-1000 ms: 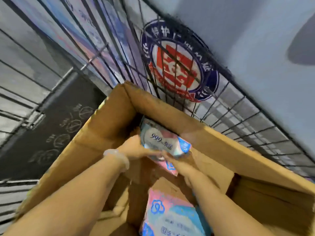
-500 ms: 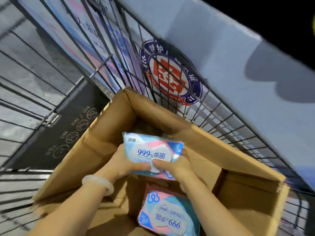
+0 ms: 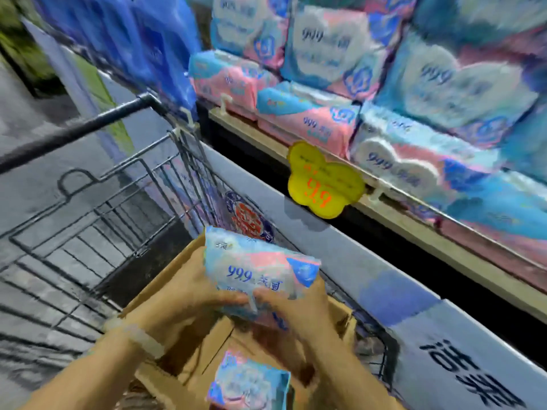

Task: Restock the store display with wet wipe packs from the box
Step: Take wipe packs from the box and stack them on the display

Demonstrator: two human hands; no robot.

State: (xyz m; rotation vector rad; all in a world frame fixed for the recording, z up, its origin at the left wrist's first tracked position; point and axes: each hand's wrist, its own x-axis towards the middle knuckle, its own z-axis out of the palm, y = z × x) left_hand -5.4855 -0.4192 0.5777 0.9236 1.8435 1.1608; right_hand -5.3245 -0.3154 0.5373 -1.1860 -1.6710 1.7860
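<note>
Above the box (image 3: 165,294), the left hand (image 3: 183,294) and the right hand (image 3: 296,309) hold one pack (image 3: 260,270) between them, fingers curled on its near edge. The left wrist has a pale bracelet (image 3: 139,338). One more pack (image 3: 248,383) lies down in the box. The box sits in a wire cart (image 3: 97,202). On the far right, a shelf (image 3: 414,220) is full of the same packs (image 3: 319,45), and a yellow tag (image 3: 324,180) hangs on its front edge.

Held pack (image 3: 260,270) blue-pink-white; price tag (image 3: 324,179) yellow, orange digits; box (image 3: 165,279) brown.
</note>
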